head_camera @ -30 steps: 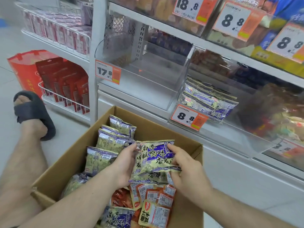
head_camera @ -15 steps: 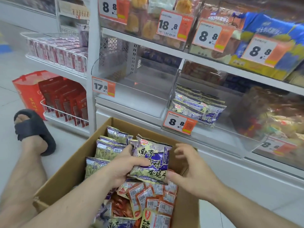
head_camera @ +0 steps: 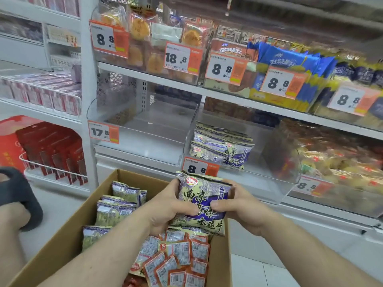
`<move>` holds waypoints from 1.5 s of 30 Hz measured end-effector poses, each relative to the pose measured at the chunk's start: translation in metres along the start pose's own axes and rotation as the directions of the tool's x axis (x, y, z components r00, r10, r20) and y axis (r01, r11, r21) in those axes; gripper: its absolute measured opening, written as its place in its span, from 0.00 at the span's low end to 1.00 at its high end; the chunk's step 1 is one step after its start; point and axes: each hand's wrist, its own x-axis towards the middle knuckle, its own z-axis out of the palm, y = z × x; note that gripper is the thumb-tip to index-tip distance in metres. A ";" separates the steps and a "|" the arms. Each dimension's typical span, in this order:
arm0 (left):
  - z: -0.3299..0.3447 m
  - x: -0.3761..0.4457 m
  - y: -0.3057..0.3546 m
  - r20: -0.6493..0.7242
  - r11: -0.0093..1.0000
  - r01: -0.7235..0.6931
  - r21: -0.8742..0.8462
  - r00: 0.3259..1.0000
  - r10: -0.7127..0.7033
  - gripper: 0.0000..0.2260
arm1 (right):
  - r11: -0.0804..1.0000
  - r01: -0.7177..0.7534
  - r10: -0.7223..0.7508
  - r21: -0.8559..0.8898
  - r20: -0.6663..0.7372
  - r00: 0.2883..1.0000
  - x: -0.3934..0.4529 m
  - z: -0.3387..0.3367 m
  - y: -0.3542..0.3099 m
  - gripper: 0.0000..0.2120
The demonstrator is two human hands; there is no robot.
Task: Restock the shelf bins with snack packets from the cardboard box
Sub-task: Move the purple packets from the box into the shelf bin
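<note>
Both hands clamp one purple packet (head_camera: 204,204) upright above the far right corner of the box (head_camera: 62,241). The left hand (head_camera: 165,210) curls round its left edge, thumb across the glossy front; the right hand (head_camera: 238,206) pinches the right edge, fingers bent onto the printed face. The packet is crinkly foil, roughly rectangular, with a serrated top seam. Below, the plain brown cardboard box holds more purple packets at left and flat orange packets (head_camera: 176,264) nearer. Beyond, a clear plastic bin (head_camera: 275,193) holds a stack (head_camera: 221,148) of matching packets.
</note>
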 end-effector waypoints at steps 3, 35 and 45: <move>0.005 0.008 0.016 0.017 0.997 -0.026 0.067 1.000 0.025 0.32 | 0.999 0.012 -0.011 0.048 -0.011 1.000 0.001 -0.003 -0.008 0.28; 0.030 0.132 0.015 0.071 -0.043 -0.057 0.997 0.811 0.580 0.10 | 0.924 -0.178 0.027 -0.339 -0.407 0.913 0.100 -0.149 -0.031 0.22; 0.033 0.130 0.017 0.046 -0.014 -0.046 0.999 0.839 0.543 0.10 | 0.763 -0.508 0.342 -0.400 -0.417 0.842 0.110 -0.144 -0.026 0.22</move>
